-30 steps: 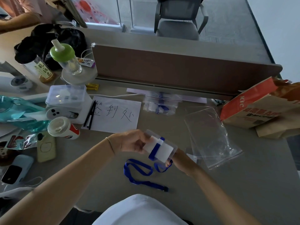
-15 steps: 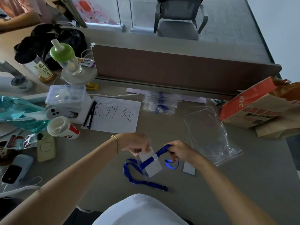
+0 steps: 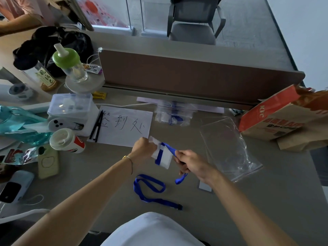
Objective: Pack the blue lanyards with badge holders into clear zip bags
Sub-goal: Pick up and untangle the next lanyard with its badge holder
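Nearest the person, below both hands, the lanyard's [image 3: 150, 190] loose loop lies on the desk [image 3: 266, 201]. Above it, the right hand [image 3: 193, 166] pinches the blue strap, which wraps the holder [image 3: 162, 154] gripped by the left hand's [image 3: 144, 148] curled fingers. Right of the right fingers lies an empty clear bag [image 3: 229, 148]. Beyond both hands sits a filled bag [image 3: 173, 113].
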### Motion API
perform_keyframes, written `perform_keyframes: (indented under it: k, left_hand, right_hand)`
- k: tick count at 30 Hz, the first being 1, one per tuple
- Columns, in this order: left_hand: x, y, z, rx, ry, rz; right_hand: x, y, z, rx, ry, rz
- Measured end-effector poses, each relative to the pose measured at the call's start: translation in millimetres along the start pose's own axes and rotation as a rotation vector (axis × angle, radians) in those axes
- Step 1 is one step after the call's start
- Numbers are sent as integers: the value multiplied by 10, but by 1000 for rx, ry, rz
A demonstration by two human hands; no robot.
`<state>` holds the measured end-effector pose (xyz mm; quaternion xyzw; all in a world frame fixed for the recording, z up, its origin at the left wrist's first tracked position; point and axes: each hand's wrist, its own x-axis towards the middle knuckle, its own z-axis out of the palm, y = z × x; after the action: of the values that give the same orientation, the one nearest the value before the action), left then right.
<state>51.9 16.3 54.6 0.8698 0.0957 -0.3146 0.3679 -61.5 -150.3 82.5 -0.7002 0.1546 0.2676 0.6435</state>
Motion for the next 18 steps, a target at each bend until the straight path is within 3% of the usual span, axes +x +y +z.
perform_keyframes:
  k: [11, 18]
  left_hand:
    - [28, 32, 14, -765, -84, -206]
    - [-6, 52, -61, -825, -235, -235]
  right_hand:
    - [92, 283, 383, 41, -77, 20]
    - [157, 571, 240, 17, -71, 93]
